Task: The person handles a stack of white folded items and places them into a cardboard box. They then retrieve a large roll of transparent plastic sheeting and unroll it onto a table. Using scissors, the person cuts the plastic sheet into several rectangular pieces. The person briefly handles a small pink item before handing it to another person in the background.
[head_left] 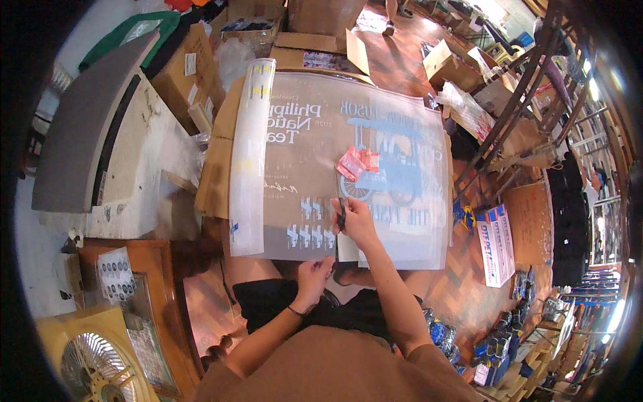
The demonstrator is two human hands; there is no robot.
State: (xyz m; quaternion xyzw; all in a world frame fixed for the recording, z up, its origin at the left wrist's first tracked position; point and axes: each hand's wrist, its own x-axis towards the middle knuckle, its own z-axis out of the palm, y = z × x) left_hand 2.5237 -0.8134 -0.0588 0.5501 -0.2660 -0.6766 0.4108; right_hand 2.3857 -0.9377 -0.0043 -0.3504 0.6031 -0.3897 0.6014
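Observation:
My right hand (357, 223) grips black-handled scissors (341, 216) over a translucent printed film (301, 151), their blades pointing away from me. White and blue designs, some mirrored, cover the film. A cut edge runs from near the blades down to the front edge. Just below that edge is my left hand (312, 284), fingers curled near the film's corner; whether it pinches the film is unclear. Several crumpled red paper-like pieces (355, 163) lie on the film beyond the scissors. At the left, the film curls into a white roll (251, 161).
Cardboard (218, 166) shows under the film. Open cartons (321, 42) stand beyond it. To the left are a wooden cabinet (150, 311) and a yellow fan (95, 362). On the right lie a long printed box (495, 246), a metal rack (522, 95) and bagged goods (497, 341).

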